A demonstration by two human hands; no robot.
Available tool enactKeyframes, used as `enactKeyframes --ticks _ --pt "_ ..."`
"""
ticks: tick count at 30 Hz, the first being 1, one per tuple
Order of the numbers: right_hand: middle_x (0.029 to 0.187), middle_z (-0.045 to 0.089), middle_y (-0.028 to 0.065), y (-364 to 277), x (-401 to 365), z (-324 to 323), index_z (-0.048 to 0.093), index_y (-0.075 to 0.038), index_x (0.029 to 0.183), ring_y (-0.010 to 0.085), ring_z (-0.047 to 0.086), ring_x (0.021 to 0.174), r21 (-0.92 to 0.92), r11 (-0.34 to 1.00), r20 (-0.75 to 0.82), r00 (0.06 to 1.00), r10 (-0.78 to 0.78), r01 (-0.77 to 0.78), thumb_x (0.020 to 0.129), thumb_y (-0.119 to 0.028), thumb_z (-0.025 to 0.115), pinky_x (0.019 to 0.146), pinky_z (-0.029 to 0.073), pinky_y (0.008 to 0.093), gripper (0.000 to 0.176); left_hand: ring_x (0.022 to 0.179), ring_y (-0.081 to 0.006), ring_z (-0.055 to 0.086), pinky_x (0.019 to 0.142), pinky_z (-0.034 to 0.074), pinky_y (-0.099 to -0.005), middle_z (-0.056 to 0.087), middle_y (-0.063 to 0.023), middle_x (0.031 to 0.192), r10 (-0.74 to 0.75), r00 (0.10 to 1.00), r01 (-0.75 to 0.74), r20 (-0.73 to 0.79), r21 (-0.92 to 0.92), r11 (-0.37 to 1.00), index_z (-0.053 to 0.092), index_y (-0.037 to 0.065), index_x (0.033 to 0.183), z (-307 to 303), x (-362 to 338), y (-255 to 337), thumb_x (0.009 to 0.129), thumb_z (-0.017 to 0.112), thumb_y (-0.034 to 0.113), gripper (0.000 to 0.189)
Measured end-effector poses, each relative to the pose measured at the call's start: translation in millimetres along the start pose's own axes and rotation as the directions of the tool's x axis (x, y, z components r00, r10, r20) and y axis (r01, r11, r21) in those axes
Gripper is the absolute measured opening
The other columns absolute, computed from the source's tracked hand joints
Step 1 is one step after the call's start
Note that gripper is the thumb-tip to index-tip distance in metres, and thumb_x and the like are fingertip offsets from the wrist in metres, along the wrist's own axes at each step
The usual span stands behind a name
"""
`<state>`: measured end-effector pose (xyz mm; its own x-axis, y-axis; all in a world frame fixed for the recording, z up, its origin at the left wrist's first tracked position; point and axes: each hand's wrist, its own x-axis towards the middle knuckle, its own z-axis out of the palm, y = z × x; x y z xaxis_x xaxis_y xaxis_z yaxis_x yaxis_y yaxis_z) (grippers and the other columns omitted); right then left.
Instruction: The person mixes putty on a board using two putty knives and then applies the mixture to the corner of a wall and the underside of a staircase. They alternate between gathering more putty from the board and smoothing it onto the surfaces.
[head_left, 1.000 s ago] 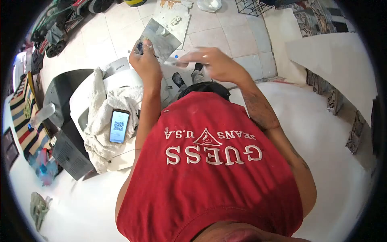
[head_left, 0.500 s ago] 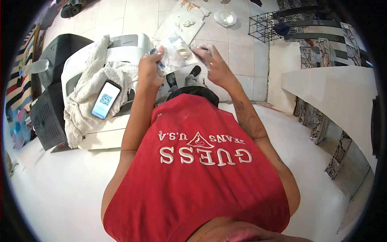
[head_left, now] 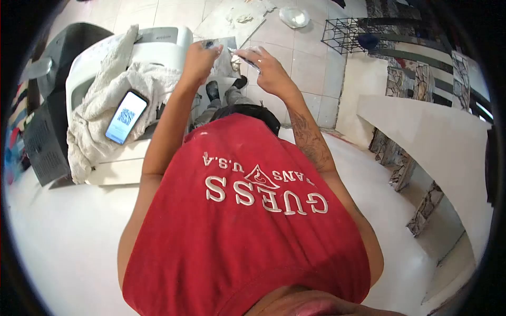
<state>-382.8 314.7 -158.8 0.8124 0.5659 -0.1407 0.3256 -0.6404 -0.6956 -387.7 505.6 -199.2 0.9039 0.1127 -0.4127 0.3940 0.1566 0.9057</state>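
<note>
My left hand [head_left: 199, 63] is closed on a thin, pale, see-through sheet [head_left: 225, 55] that looks like plastic with white smears. The sheet hangs past the fingertips towards the other hand. Close to its right edge, my right hand [head_left: 271, 71] has its fingers curled around a thin flat piece [head_left: 250, 62] with a dark edge and white paste on it; its kind is not clear. White paste also coats the right fingers. The fingertips of both hands are a short gap apart, above the tiled floor.
To the left, a white appliance [head_left: 168, 50] carries a crumpled towel [head_left: 87, 142] and a phone [head_left: 126, 117] showing a code. Beyond the hands lie a board [head_left: 252, 23] with white paste and a clear bowl [head_left: 294, 17]. A black wire rack [head_left: 340, 36] and stone-faced steps [head_left: 403, 168] stand at right.
The view has shifted slightly. Both hands have moved a little up in view, and the sheet in the left hand has turned, showing a narrower face. The right fingers have come closer to it.
</note>
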Motion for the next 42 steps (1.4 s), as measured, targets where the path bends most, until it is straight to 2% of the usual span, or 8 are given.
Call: enactKeyframes --ticks 8,14,17,22,28,33,37,42 --pt "0.115 0.055 0.0167 26.1 1.3 36.7 0.052 -0.017 0.122 0.0366 0.048 0.109 0.010 0.995 0.137 0.985 -0.103 0.103 0.054 0.019 0.035 0.096 0.039 0.0397 0.079 0.038 -0.0111 0.034 0.035 0.023 -0.0294 0.042 -0.0011 0.050 -0.127 0.992 0.125 -0.009 0.257 0.958 0.054 0.003 0.066 -16.2 41.0 -38.6 0.079 0.064 0.018 0.022" --pt "0.109 0.060 0.0141 38.3 5.3 29.5 0.053 -0.008 0.119 0.0252 0.055 0.105 0.202 0.976 0.478 0.861 -0.173 0.084 0.056 0.017 0.041 0.096 0.040 0.0316 0.069 0.049 -0.0117 0.031 0.042 0.026 -0.0331 0.042 -0.0010 0.057 -0.163 0.975 0.142 -0.149 -0.144 0.979 0.053 -0.003 0.067 -38.7 74.6 -38.1 0.077 0.068 0.015 0.026" --pt "0.109 0.060 0.0109 11.8 -1.7 -16.8 0.058 -0.011 0.115 0.0226 0.053 0.107 0.415 0.887 0.361 0.931 0.045 -0.204 0.059 0.014 0.043 0.094 0.038 0.0284 0.063 0.054 -0.0132 0.041 0.048 0.033 -0.0320 0.050 -0.0040 0.067 -0.171 0.977 0.134 -0.128 -0.253 0.958 0.055 -0.009 0.075 -43.5 72.7 -26.0 0.079 0.066 0.011 0.023" --pt "0.114 0.051 0.0129 -9.2 3.7 -30.8 0.049 -0.011 0.121 0.0259 0.052 0.107 0.261 0.942 -0.286 0.949 -0.133 0.210 0.063 0.017 0.041 0.091 0.041 0.0328 0.065 0.072 -0.0209 0.062 0.064 0.051 -0.0339 0.060 -0.0140 0.083 -0.139 0.983 0.182 0.119 -0.556 0.811 0.054 -0.014 0.094 -11.2 23.8 3.5 0.084 0.054 0.005 0.021" --pt "0.115 0.045 0.0197 42.4 4.2 0.5 0.046 -0.010 0.121 0.0354 0.046 0.109 -0.178 0.976 -0.141 0.978 -0.153 0.127 0.061 0.020 0.039 0.095 0.039 0.0386 0.068 0.068 -0.0205 0.062 0.061 0.053 -0.0324 0.061 -0.0121 0.081 -0.162 0.986 0.068 -0.046 -0.770 0.634 0.056 -0.011 0.095 -7.6 1.4 33.7 0.081 0.055 0.000 0.017" --pt "0.112 0.051 0.0191 41.7 -2.6 -12.7 0.042 -0.004 0.123 0.0360 0.047 0.110 0.066 0.997 -0.300 0.954 -0.013 0.034 0.058 0.017 0.038 0.097 0.037 0.0402 0.068 0.056 -0.0088 0.049 0.050 0.040 -0.0236 0.058 -0.0038 0.070 0.209 0.915 -0.338 -0.346 -0.373 0.864 0.062 -0.006 0.088 -17.0 -4.8 51.6 0.079 0.062 0.007 0.015" --pt "0.111 0.051 0.0162 -52.8 3.4 -37.5 0.049 -0.007 0.120 0.0336 0.050 0.105 -0.057 0.960 -0.286 0.917 -0.279 0.274 0.060 0.016 0.036 0.092 0.040 0.0368 0.065 0.059 -0.0070 0.046 0.053 0.038 -0.0224 0.057 -0.0020 0.067 0.376 0.862 -0.422 -0.340 -0.071 0.904 0.062 -0.006 0.087 -4.4 -8.7 46.5 0.081 0.061 0.009 0.017" --pt "0.110 0.051 0.0113 -58.1 1.6 -16.4 0.054 -0.015 0.116 0.0326 0.052 0.101 -0.041 0.986 -0.124 0.978 -0.166 0.162 0.068 0.011 0.045 0.087 0.043 0.0395 0.055 0.066 -0.0083 0.051 0.061 0.042 -0.0227 0.061 -0.0036 0.076 0.516 0.771 -0.504 -0.373 0.137 0.853 0.062 -0.007 0.095 11.1 -19.1 52.2 0.082 0.061 0.010 0.021"
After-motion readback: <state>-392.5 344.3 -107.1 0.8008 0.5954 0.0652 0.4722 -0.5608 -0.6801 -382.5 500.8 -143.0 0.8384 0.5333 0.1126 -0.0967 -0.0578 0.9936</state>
